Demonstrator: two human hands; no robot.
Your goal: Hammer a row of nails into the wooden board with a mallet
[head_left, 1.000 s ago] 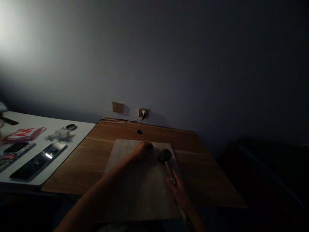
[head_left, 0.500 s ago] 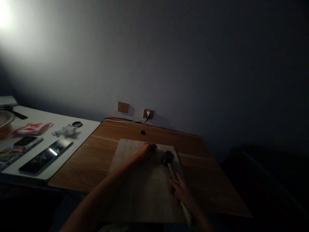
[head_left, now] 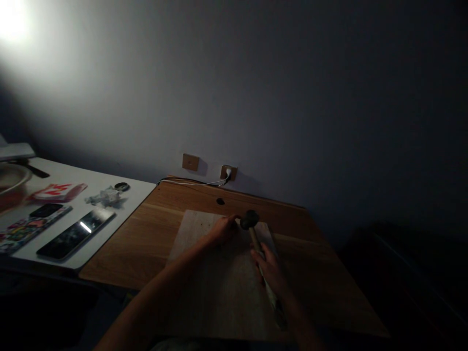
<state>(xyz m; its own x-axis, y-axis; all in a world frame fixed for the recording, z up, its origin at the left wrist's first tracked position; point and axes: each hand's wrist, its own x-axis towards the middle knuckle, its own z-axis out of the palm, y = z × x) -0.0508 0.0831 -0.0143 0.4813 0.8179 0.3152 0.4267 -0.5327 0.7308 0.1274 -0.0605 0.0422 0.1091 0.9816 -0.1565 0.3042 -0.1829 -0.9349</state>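
Note:
A mallet with a dark head [head_left: 249, 220] and a pale handle is gripped by my right hand [head_left: 269, 265], its fingers wrapped round the shaft. The mallet head is close to the fingertips of my left hand [head_left: 224, 229]. That hand rests at the far part of a pale wooden board [head_left: 215, 287], its fingers pinched together. Whatever they hold, if anything, is hidden in the dim light. The board lies flat on a wooden tabletop [head_left: 139, 234].
A white table [head_left: 133, 195] adjoins on the left, bearing a phone [head_left: 69, 239], a crumpled clear plastic wrapper [head_left: 106, 197], a red-and-white packet [head_left: 58, 192] and a bowl [head_left: 12, 180]. Behind, a white cable [head_left: 190, 184] runs to a wall socket [head_left: 229, 173].
My right hand has moved the mallet up and slightly left, bringing its head nearer my left fingers. My left hand stays at about the same spot on the board. The view has shifted slightly.

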